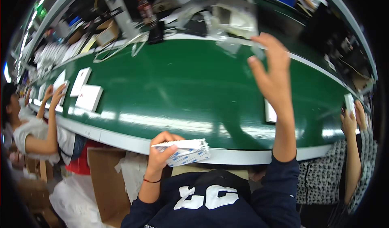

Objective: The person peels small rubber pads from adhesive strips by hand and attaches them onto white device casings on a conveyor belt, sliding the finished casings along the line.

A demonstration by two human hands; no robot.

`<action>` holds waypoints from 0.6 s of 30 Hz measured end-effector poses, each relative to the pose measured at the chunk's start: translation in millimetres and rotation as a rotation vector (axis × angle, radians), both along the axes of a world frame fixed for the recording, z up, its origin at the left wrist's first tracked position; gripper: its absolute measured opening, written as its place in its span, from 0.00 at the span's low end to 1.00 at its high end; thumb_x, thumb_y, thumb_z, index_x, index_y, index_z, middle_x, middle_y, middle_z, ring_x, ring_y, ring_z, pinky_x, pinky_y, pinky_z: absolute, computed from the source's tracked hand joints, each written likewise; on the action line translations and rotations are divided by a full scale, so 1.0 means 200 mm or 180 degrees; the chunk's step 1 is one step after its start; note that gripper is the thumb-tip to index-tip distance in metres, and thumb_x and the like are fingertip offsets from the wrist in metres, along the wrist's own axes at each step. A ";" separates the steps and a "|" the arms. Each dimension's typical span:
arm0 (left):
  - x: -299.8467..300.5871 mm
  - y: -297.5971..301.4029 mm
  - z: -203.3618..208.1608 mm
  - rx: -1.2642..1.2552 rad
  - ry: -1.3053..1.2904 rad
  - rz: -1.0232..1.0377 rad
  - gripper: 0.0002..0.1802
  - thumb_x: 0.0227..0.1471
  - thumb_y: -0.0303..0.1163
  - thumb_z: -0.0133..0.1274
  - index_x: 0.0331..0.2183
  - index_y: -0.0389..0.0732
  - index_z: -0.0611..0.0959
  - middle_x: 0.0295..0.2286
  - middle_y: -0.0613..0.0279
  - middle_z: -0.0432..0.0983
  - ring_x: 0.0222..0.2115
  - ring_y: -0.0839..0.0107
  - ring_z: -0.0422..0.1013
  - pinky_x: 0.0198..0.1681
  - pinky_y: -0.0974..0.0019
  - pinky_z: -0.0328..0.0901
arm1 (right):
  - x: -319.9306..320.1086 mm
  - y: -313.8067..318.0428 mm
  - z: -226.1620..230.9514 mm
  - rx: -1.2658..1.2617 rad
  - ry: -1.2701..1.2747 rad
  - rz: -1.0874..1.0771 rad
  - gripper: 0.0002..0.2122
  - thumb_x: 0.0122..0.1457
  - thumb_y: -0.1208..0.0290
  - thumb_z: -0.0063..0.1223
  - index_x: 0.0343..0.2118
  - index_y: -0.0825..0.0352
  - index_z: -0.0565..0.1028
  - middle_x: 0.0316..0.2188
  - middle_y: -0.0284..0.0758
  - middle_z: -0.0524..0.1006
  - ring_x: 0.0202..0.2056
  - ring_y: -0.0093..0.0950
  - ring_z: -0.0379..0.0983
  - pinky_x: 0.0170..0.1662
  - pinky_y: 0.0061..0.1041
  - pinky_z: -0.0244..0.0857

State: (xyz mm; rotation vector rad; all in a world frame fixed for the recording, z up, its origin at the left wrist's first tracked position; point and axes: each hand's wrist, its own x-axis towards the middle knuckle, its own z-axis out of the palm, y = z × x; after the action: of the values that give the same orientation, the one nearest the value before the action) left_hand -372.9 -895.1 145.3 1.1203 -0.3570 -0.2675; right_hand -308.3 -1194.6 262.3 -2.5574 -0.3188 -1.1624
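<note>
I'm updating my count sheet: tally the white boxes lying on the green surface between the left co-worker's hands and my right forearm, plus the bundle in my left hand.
White boxes: 3 (two at left, one at right, partly hidden)
Blue-and-white bundle in the left hand: 1
Total: 4

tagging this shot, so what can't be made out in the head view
In the head view:
White box: partly hidden by the right forearm.
White-and-blue stack: partly covered by the left hand; layers too small to count.
Clear plastic near the right hand: blurred, fingertip contact unclear.
White item, far right: partly covered by a co-worker's hands.
</note>
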 end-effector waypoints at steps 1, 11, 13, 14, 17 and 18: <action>-0.01 -0.03 0.01 0.0004 0.0022 -0.0056 0.08 0.41 0.20 0.52 0.22 0.39 0.68 0.31 0.48 0.76 0.26 0.69 0.70 0.30 0.73 0.64 | 0.01 -0.11 -0.16 0.0098 0.0824 -0.0644 0.23 0.50 0.68 0.50 0.51 0.60 0.62 0.52 0.46 0.58 0.52 0.43 0.53 0.53 0.42 0.49; -0.01 -0.34 0.02 0.0646 -0.0108 -0.0633 0.10 0.40 0.21 0.54 0.21 0.40 0.68 0.30 0.52 0.77 0.25 0.74 0.69 0.29 0.75 0.63 | -0.26 -0.39 -0.32 0.0764 0.3703 -0.2014 0.36 0.47 0.62 0.52 0.59 0.49 0.48 0.56 0.52 0.50 0.56 0.50 0.48 0.55 0.49 0.46; 0.00 -0.32 0.01 0.0547 -0.0053 -0.0543 0.10 0.40 0.20 0.54 0.21 0.40 0.68 0.30 0.52 0.77 0.25 0.74 0.69 0.29 0.75 0.63 | -0.32 -0.45 -0.28 0.0314 0.3973 -0.1808 0.41 0.42 0.67 0.55 0.60 0.49 0.46 0.57 0.46 0.51 0.56 0.48 0.49 0.56 0.48 0.44; -0.03 -0.31 0.02 0.0445 -0.0034 -0.0498 0.10 0.40 0.20 0.54 0.21 0.40 0.68 0.31 0.52 0.77 0.25 0.74 0.69 0.29 0.76 0.62 | -0.40 -0.51 -0.27 0.0304 0.4054 -0.1855 0.41 0.42 0.67 0.55 0.60 0.49 0.46 0.57 0.46 0.51 0.56 0.48 0.49 0.56 0.48 0.44; -0.03 -0.31 0.02 0.0173 0.0009 -0.0398 0.10 0.40 0.19 0.54 0.21 0.40 0.68 0.31 0.52 0.77 0.25 0.74 0.69 0.29 0.76 0.62 | -0.53 -0.65 -0.26 -0.0453 0.3660 -0.1259 0.44 0.39 0.76 0.55 0.60 0.48 0.45 0.58 0.39 0.52 0.56 0.45 0.50 0.58 0.47 0.43; -0.03 -0.31 0.02 0.0240 -0.0055 -0.0440 0.10 0.40 0.19 0.54 0.21 0.40 0.68 0.31 0.52 0.77 0.25 0.74 0.69 0.29 0.77 0.62 | -0.56 -0.66 -0.26 -0.0577 0.3711 -0.1554 0.44 0.39 0.78 0.54 0.60 0.48 0.45 0.58 0.38 0.52 0.56 0.44 0.50 0.58 0.48 0.43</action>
State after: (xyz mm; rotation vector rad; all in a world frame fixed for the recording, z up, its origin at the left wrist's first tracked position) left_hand -378.5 -956.6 149.8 1.1742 -0.4437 -0.3960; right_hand -419.9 -1327.2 210.4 -3.0343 0.5123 0.4157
